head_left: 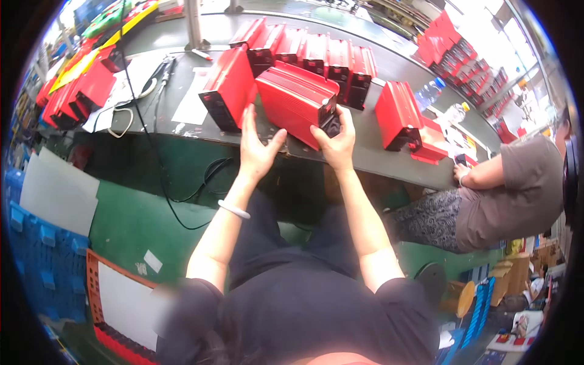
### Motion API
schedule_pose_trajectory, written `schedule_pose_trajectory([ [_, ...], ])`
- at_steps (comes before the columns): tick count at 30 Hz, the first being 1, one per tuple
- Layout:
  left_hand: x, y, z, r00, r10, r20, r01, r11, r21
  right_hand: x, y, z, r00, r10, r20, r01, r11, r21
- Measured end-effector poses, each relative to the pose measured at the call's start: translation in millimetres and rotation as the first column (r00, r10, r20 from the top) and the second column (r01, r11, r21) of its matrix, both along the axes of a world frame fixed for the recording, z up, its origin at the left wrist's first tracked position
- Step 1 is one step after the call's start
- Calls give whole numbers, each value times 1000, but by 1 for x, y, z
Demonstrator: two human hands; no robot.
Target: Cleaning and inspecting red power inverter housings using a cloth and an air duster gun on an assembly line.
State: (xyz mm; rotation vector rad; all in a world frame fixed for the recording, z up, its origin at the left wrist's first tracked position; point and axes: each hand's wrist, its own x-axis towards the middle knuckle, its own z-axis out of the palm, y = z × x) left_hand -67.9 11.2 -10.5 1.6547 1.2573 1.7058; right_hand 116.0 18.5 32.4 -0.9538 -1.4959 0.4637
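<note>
Cables (159,85) and papers at the left of the dark surface (377,159), left hand (257,149) with fingers spread open against a red ribbed box (296,101) near the front edge, right hand (336,141) gripping its black end, seated person (505,191) far right.

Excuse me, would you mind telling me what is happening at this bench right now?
A seated person holds a ribbed red metal box at the near edge of the dark workbench. The right hand grips its black end panel; the left hand rests open against its side. More red boxes stand in a row behind.
</note>
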Motion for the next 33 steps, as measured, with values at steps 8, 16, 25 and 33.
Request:
schedule_pose_trajectory([
  [8, -4, -15, 33, 694, -577, 430, 704, 669, -239, 67, -84, 21, 918, 289, -272, -354, 906, -233],
  [16, 7, -78, 33, 785, -506, 357, 607, 744, -280, 133, -130, 24, 927, 48, -373, -195, 909, -367],
  [25, 0, -108, 38, 892, -452, 14, 438, 856, -275, 89, -145, 47, 945, -222, 241, 172, 962, 210],
  [33, 5, -119, 40, 935, -278, -219, 259, 959, -111, 44, -140, 27, 857, -31, 515, 45, 999, -15],
])
